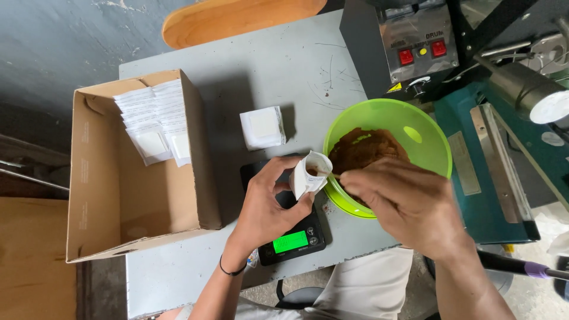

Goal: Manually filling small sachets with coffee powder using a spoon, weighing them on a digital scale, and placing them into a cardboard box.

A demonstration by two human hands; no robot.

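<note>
Small white paper sachet (309, 173), mouth open and turned toward the right, pinched between thumb and fingers of the left hand (268, 204) just above the black digital scale (288, 228) with its lit green display. From the other side, right hand (404, 204) closed around a thin light-coloured stick or spoon handle (328, 173), tip already inside the sachet mouth; whatever sits on that tip too small to tell. Immediately right of the grip, round lime-green plastic bowl (428, 139), holding a mound of brown powder (364, 151) heaped toward its near-left side. Beyond the grip, a lone flat white sachet (262, 127) lying on the grey table (261, 65). Well to the left, open brown cardboard box (133, 195), with rows of the same flat white sachets (155, 118) stacked at its far end, the near part bare. Far right, a dark metal machine (415, 41) with red switches. Likely risk: powder spilling onto the scale or table, since the sachet mouth is narrow and held tilted in mid-air; a tighter pinch could also fold the opening shut against the stick.
</note>
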